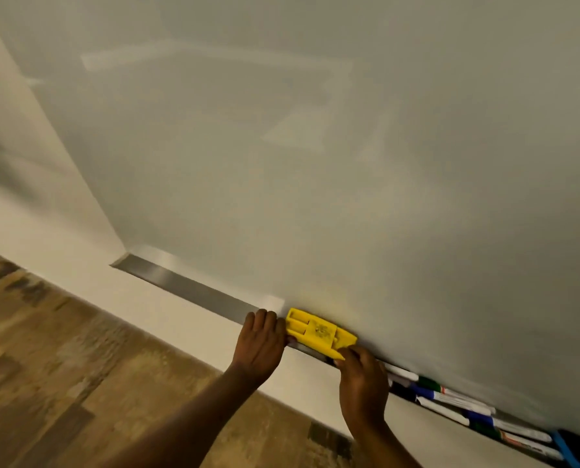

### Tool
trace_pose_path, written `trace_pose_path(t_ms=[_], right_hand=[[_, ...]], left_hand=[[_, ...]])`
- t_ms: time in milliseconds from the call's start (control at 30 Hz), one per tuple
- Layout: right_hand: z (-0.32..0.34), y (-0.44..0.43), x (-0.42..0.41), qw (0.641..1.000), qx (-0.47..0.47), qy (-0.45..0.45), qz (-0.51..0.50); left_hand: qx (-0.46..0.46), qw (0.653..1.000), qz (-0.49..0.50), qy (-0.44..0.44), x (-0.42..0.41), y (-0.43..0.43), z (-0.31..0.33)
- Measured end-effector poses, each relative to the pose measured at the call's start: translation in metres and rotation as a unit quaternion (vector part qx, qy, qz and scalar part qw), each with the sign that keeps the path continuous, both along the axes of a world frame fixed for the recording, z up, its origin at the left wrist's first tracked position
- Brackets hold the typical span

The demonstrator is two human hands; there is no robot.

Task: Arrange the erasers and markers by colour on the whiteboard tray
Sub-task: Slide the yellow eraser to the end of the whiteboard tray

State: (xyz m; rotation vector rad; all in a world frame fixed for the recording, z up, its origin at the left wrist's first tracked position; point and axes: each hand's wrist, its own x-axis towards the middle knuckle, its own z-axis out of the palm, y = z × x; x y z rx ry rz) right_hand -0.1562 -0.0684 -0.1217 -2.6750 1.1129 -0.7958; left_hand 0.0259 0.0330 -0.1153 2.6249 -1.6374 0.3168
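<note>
Left hand point(260, 339) lies flat against one yellow eraser point(319, 332) on the tray point(187, 285), right hand point(361, 383) pinches its corner; one blue eraser point(564, 449) at right end.

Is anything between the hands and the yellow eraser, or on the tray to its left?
Nothing visible. The left hand and right hand touch the yellow eraser at its ends; left of it the tray shows no object.

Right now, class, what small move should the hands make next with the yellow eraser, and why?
Probably slide the yellow eraser left along the tray. The left hand touches its left end, the right hand grips its right corner; markers crowd the tray to the right, while the stretch to the left shows bare metal.
</note>
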Motion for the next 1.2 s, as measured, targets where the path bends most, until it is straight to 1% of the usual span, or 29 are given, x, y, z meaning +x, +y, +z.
trace_pose_path(t_ms=[67, 200, 300, 333, 400, 433, 467, 533, 600, 700, 767, 833, 933, 1033, 1133, 1200], right_hand=[[0.007, 0.015, 0.025, 1.0, 0.011, -0.019, 0.019], [0.023, 0.045, 0.082, 0.995, 0.078, -0.033, 0.059], [0.027, 0.064, 0.13, 0.991, 0.072, -0.036, 0.105], [0.027, 0.07, 0.146, 0.988, 0.102, -0.05, 0.104], [0.024, 0.081, 0.175, 0.973, 0.192, -0.094, 0.087], [0.02, 0.086, 0.188, 0.969, 0.214, -0.092, 0.088], [0.015, 0.092, 0.201, 0.967, 0.21, -0.091, 0.107], [0.01, 0.101, 0.227, 0.97, 0.198, -0.087, 0.107], [0.006, 0.105, 0.25, 0.976, 0.163, -0.078, 0.124], [-0.002, 0.112, 0.281, 0.98, 0.108, -0.02, 0.166], [-0.009, 0.116, 0.294, 0.983, 0.078, 0.015, 0.165], [-0.019, 0.121, 0.307, 0.984, 0.065, 0.03, 0.161], [-0.028, 0.126, 0.32, 0.982, 0.07, 0.031, 0.171], [-0.035, 0.13, 0.334, 0.982, 0.06, 0.022, 0.175], [-0.042, 0.133, 0.344, 0.979, 0.149, -0.014, 0.137], [-0.044, 0.135, 0.348, 0.977, 0.165, 0.007, 0.132]], left_hand=[[-0.001, 1.0, 0.025, 0.008, 0.023, 0.019, 0.006], [-0.015, 0.997, 0.067, 0.017, 0.075, 0.059, 0.017], [-0.038, 0.992, 0.114, 0.031, 0.115, 0.086, 0.025], [-0.043, 0.989, 0.132, 0.042, 0.127, 0.095, 0.027], [-0.049, 0.985, 0.156, 0.056, 0.151, 0.111, 0.03], [-0.057, 0.984, 0.163, 0.053, 0.162, 0.117, 0.029], [-0.061, 0.982, 0.17, 0.051, 0.174, 0.123, 0.03], [-0.06, 0.98, 0.183, 0.053, 0.196, 0.132, 0.029], [-0.059, 0.979, 0.185, 0.055, 0.215, 0.138, 0.025], [-0.056, 0.979, 0.186, 0.06, 0.245, 0.143, 0.012], [-0.046, 0.976, 0.197, 0.086, 0.258, 0.144, 0.007], [-0.061, 0.973, 0.206, 0.087, 0.27, 0.145, -0.001], [-0.055, 0.97, 0.204, 0.119, 0.286, 0.146, -0.015], [-0.054, 0.968, 0.209, 0.124, 0.298, 0.15, -0.025], [-0.049, 0.966, 0.217, 0.13, 0.308, 0.152, -0.031], [-0.041, 0.967, 0.215, 0.131, 0.314, 0.154, -0.034]])
